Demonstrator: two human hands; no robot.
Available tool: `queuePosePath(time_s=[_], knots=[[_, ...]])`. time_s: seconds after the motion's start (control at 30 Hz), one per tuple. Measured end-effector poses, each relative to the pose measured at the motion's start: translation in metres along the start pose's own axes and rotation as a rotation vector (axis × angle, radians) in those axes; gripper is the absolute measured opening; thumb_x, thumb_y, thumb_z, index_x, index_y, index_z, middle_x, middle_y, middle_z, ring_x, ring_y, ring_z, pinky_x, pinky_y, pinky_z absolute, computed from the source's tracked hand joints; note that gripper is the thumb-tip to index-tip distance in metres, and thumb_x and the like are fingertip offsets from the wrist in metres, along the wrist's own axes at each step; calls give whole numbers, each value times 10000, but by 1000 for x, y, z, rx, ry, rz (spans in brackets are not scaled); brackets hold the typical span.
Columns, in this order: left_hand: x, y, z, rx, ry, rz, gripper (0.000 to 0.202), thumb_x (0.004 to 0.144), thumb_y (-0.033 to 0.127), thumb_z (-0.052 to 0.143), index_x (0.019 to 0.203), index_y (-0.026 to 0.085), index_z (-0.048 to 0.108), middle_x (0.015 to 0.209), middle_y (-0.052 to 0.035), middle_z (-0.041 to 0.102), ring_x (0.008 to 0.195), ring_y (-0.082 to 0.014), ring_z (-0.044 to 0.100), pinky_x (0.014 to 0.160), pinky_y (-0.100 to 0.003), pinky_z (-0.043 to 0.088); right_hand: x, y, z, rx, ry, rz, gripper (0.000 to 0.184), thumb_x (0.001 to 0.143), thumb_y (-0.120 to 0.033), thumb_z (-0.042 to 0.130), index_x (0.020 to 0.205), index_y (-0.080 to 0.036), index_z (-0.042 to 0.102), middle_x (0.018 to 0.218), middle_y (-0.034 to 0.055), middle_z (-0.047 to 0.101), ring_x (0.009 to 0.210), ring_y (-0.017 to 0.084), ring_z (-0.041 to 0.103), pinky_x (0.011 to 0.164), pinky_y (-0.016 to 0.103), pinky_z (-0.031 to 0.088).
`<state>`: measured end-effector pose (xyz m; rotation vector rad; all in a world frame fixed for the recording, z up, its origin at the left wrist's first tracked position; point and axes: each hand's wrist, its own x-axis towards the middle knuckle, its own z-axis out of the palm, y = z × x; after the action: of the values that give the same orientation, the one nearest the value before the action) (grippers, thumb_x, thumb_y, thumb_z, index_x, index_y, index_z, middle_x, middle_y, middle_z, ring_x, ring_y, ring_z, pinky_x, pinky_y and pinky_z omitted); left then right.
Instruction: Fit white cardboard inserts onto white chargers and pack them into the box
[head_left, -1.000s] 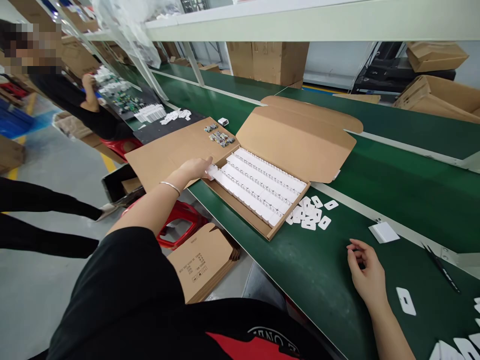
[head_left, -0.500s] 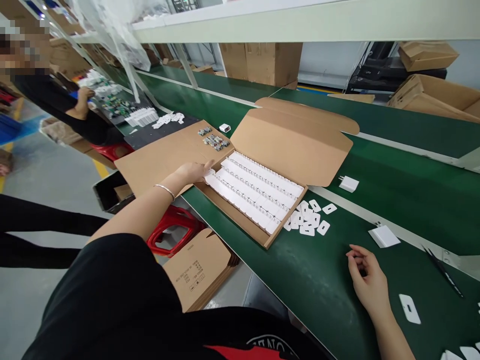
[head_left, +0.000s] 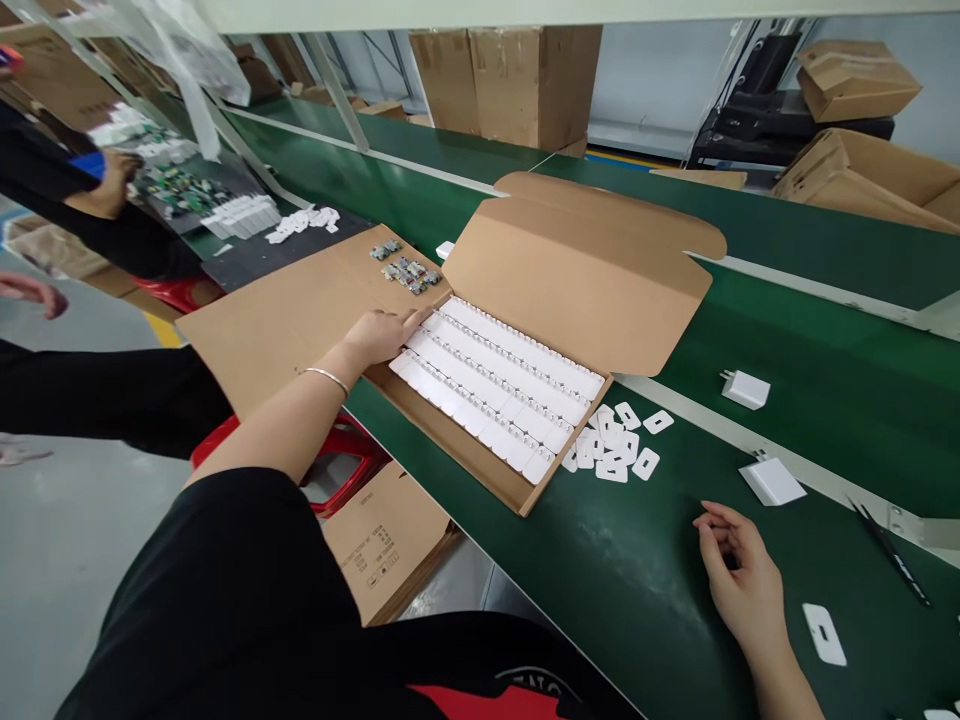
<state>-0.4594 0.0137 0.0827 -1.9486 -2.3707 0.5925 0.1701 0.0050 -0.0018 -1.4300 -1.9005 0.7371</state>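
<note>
At the left end of several rows of white plug housings (head_left: 487,385) is my left hand (head_left: 382,335), its fingers stretched over the row ends and its thumb mostly hidden. The rows lie in an open cardboard box (head_left: 517,492), with bare cardboard showing along the near side. My right hand (head_left: 742,575) rests on the green table, fingers loosely curled with a gap between them, holding nothing I can see. Nearby lie a white slotted cover plate (head_left: 824,634), a pile of similar plates (head_left: 611,445), a white plug adapter (head_left: 772,480) and dark tweezers (head_left: 889,552).
Small circuit boards (head_left: 411,275) lie on the box's left flap (head_left: 300,310). Another white adapter (head_left: 746,390) sits on the green belt (head_left: 825,400). A co-worker's arm (head_left: 112,190) is at the far left. Flattened cartons (head_left: 382,545) and a red stool (head_left: 345,470) stand below the table.
The housing rows have shifted away from the box's near wall, with my left hand at their end. The adapter on the belt has moved right. My right hand has barely moved.
</note>
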Motion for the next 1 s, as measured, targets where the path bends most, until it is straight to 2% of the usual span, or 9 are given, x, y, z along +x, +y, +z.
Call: queuePosePath(time_s=[0.1,0.2,0.33,0.43,0.53,0.6,0.7,0.83,1.0], knots=[[-4,-2,-19,-82,-41,42,811,1014,390,565,1684,105,207,1474,-266,589,1181,-363,692,1012,-474,515,-3,-1,2,33,35,-27,273,1005,-403,586,1192,-224,674,956,75,725,735,182,677,590,268,554],[-2,-3,-43,-173,-29,84,925,1003,738,375,1604,35,348,1499,-251,563,1218,-329,668,1019,-534,517,-10,-11,-4,72,110,-94,204,1018,-335,573,1157,-221,670,962,71,707,762,180,686,633,279,566],[-11,26,-68,-116,37,-309,1154,882,920,69,1460,66,587,1308,-258,687,1054,-372,734,855,-611,552,8,-24,-32,-80,186,-181,205,1015,-264,554,1191,-224,652,1018,66,655,759,176,642,716,326,564],[-52,80,-77,-90,446,-96,987,956,818,32,1472,183,584,1286,-165,724,924,-292,742,806,-555,575,59,-17,-64,-303,247,-156,331,959,-193,568,1286,-204,620,1212,119,644,962,239,672,877,399,566],[-104,148,-80,-195,717,192,675,1055,669,205,1323,254,666,1072,-56,781,708,-210,698,658,-370,563,124,6,-93,-518,179,-16,560,926,-98,561,1482,-94,494,1535,239,481,1388,346,505,1118,487,460],[-129,192,-81,-299,812,347,416,1082,511,390,1258,262,672,990,-27,788,710,-214,709,609,-324,539,159,22,-107,-552,111,56,502,950,-135,629,1437,-46,543,1495,261,520,1368,357,532,1099,509,483],[-147,248,-80,-489,847,496,242,1052,332,537,1231,232,665,1050,-52,793,870,-236,764,693,-331,584,181,35,-120,-584,35,117,295,1016,-299,678,1262,-136,664,1287,119,669,1156,258,670,979,472,583],[-145,320,-76,-782,735,572,269,1031,226,547,1290,233,617,1135,-79,763,914,-217,766,746,-310,609,155,17,-119,-618,35,126,275,1003,-342,699,1178,-129,692,1171,106,691,1028,228,690,920,419,576],[-134,412,-64,-1014,586,648,675,980,266,631,1586,218,337,1571,-229,482,1014,-244,751,718,-349,636,55,-47,-87,-536,10,-11,384,897,-404,770,1195,-171,704,1103,107,730,982,267,710,850,349,532]])
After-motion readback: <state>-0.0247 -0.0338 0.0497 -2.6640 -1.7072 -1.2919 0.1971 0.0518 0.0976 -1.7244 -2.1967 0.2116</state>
